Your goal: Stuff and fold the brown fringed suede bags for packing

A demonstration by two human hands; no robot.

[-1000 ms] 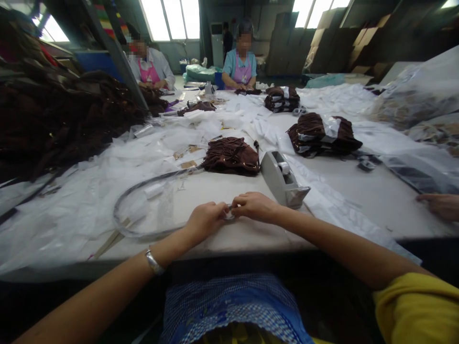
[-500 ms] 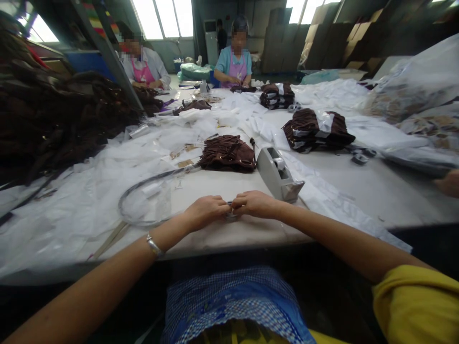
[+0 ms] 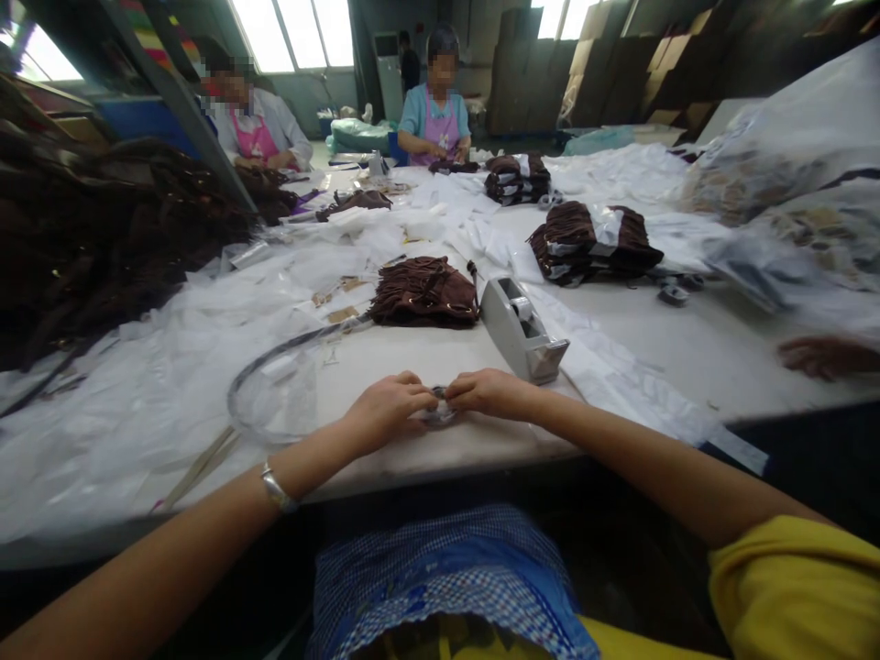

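My left hand [image 3: 389,411] and my right hand [image 3: 489,392] meet near the table's front edge, fingers pinched together on a small clear plastic piece [image 3: 438,409] held between them. What the piece is cannot be made out. Just behind my right hand stands a grey tape dispenser [image 3: 519,330]. A brown fringed bag [image 3: 424,292] lies a little farther back. A dark curved strap [image 3: 275,362] loops on the table left of my left hand.
Clear plastic bags [image 3: 137,367] cover the left side, with a dark brown heap [image 3: 103,229] behind. Stacks of brown bags [image 3: 584,240] sit at centre right. Another person's hand [image 3: 821,356] rests at the right edge. Two people work at the far end.
My hands have stayed together on the small piece. The view has shifted slightly. The other person's hand at the right has moved further onto the table.
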